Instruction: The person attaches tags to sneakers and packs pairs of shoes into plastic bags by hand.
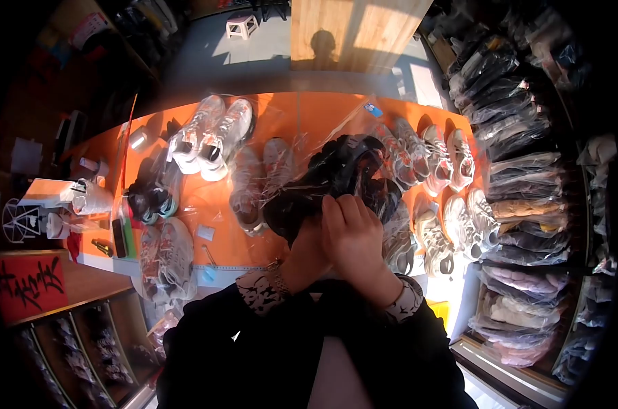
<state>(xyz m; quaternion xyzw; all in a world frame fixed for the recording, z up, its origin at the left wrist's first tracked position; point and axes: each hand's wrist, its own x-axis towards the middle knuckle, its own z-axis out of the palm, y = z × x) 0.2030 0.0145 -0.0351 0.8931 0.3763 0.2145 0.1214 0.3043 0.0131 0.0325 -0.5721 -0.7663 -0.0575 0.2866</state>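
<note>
A pair of black shoes (pixel 348 155) in a clear plastic bag (pixel 307 183) is held just above the orange table, toes pointing away and to the left. My right hand (pixel 355 235) is closed, its fingers bent in a pinch at the near end of the bag. Close against it, my left hand (pixel 305 253) is closed around the same end, with its fingers mostly hidden behind the right hand and the shoes. Wrapped grey-white sneakers (pixel 246 184) lie just left of the black pair.
The orange table (pixel 282 109) carries more sneakers: a white pair (pixel 213 136) at the back left, dark ones (pixel 149 194) at the left, and several light pairs (pixel 449 157) at the right. Bagged clothes (pixel 527 191) hang along the right. A small stool (pixel 242 27) stands beyond.
</note>
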